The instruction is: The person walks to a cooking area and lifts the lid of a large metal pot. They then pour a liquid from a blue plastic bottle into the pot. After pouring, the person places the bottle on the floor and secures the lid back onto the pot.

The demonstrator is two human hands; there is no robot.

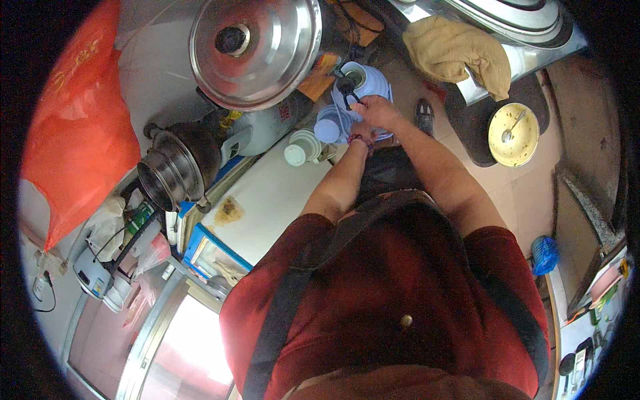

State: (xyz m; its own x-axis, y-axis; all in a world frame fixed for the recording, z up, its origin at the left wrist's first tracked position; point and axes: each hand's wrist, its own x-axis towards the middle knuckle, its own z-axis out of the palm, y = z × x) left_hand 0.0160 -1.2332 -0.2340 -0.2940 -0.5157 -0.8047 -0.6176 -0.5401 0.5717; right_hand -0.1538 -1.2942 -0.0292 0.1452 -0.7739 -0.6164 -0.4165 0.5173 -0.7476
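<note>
My right hand [378, 112] grips a black tool or handle [346, 85] with a looped end, held at the rim of a light blue plastic container [372, 79]; the part near the opening is too small to name exactly. Just below, my left hand [364, 131], with a dark beaded band at its wrist, is at the container's lower side, its fingers partly hidden. To its left is a light blue lidded jug [327, 131], and beyond that a pale green jug [298, 153] stands on a white surface.
A large steel lid [260, 55] is at the upper left, above a gray gas cylinder [260, 127] and a dark metal pot [172, 172]. A tan cloth [447, 52] drapes over a steel stove edge. A yellow bowl with a spoon [517, 147] is at the right.
</note>
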